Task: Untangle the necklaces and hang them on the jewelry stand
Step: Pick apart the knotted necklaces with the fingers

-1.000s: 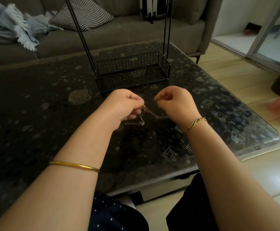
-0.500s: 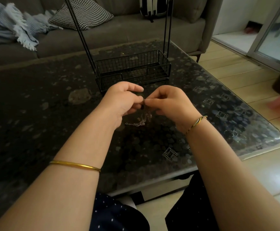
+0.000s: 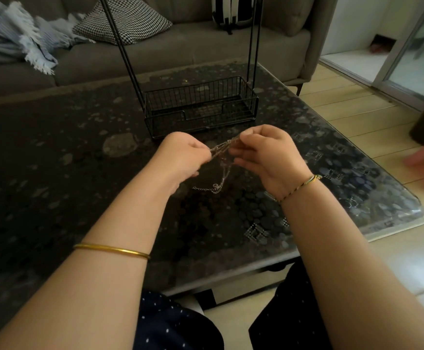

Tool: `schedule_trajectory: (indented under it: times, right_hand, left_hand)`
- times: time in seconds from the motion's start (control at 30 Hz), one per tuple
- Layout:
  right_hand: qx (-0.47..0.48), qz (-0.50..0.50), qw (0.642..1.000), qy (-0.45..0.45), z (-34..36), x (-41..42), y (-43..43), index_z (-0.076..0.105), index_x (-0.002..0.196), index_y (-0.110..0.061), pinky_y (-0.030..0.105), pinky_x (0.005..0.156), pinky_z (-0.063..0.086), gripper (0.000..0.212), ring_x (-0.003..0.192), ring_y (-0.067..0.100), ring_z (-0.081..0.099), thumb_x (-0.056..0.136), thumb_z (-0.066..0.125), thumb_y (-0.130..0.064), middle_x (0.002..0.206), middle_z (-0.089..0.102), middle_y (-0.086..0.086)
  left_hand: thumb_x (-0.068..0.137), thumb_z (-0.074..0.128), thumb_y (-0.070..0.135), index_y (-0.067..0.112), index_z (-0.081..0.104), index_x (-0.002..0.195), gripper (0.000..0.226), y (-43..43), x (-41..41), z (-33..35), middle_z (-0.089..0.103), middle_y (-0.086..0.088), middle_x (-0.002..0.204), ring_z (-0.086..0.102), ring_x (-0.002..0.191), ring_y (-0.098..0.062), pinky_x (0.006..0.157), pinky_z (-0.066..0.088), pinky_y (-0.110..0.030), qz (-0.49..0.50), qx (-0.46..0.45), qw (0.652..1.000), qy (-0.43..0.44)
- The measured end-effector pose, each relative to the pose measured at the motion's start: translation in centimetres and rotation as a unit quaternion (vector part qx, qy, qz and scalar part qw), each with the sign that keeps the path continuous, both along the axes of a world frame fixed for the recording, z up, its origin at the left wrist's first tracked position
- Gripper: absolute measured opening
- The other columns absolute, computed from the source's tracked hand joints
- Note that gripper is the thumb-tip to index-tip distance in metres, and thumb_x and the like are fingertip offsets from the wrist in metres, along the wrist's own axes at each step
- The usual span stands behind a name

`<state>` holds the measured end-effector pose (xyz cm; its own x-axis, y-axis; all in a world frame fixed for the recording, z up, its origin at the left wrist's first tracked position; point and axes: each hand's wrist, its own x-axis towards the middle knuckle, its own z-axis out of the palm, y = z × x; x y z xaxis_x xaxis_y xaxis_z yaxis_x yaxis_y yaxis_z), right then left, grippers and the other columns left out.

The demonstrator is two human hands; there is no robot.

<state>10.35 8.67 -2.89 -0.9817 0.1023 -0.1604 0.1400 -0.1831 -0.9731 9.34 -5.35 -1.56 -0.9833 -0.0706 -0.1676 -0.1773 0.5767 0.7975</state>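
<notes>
Nearest the camera, the person's forearms reach out over the dark patterned table [image 3: 79,178], with a gold bangle [image 3: 111,250] on the left arm and a braided cord bracelet [image 3: 300,184] at the right wrist. Ahead of them, the left hand [image 3: 183,157] and right hand [image 3: 266,157] sit close together just above the tabletop. Each grip is clamped on the necklaces [image 3: 222,149], with thumb and forefinger pinching either end of a short, taut, twisted span. A loose tail of chain [image 3: 207,189] dangles below; whether it touches the table cannot be told.

Just beyond the hands stands the jewelry stand [image 3: 201,107] — a black wire basket with thin uprights rising out of view. No chain shows on the visible part. A grey sofa [image 3: 193,49] lies farthest back.

The step in hand looks like untangling; hanging has not begun. The next move probably calls for slackening the pull and working one free end back through the knot — tugging harder would likely tighten it.
</notes>
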Motion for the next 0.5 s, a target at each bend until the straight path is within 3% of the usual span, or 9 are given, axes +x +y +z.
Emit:
schedule_trajectory:
  times: [0.17,0.27,0.4,0.5]
  right_hand:
    - [-0.185,0.010,0.982,-0.045,0.2,0.1,-0.7,0.049,0.079,-0.011,0.034,0.078,0.053,0.020,0.068,0.017,0.059,0.097,0.043,-0.005,0.067,0.053,0.003]
    - [-0.265,0.038,0.960,-0.086,0.3,0.1,-1.0,0.048,0.075,-0.012,0.032,0.076,0.049,0.022,0.060,0.013,0.054,0.097,0.043,-0.008,0.058,0.046,0.000]
    - [-0.058,0.053,0.995,-0.062,-0.2,0.0,-1.4,0.051,0.078,-0.014,0.029,0.067,0.048,0.017,0.054,0.010,0.050,0.094,0.048,-0.008,0.044,0.045,-0.008]
    - [0.000,0.086,0.996,-0.035,-0.2,0.1,-1.5,0.055,0.081,-0.012,0.025,0.064,0.048,0.012,0.057,0.008,0.051,0.089,0.058,-0.005,0.050,0.052,-0.008]
  left_hand:
    - [0.087,0.062,0.018,0.017,0.063,0.071,0.016,0.8,0.2,-0.3,0.063,-0.004,0.078,0.063,0.084,-0.022,0.084,0.056,-0.042,-0.012,-0.084,0.996,0.021]
    - [0.090,0.053,0.018,0.015,0.060,0.076,0.016,0.9,-0.3,-0.3,0.064,-0.004,0.082,0.062,0.080,-0.020,0.077,0.054,-0.037,0.036,-0.001,0.999,-0.016]
    - [0.091,0.046,0.009,0.015,0.058,0.083,0.016,0.9,-0.1,0.2,0.066,0.000,0.077,0.061,0.069,-0.012,0.062,0.050,-0.025,0.111,0.236,0.959,-0.115]
    - [0.092,0.044,0.009,0.015,0.057,0.081,0.018,0.8,-0.2,0.2,0.062,0.003,0.068,0.059,0.064,-0.011,0.059,0.047,-0.024,0.125,0.283,0.943,-0.125]
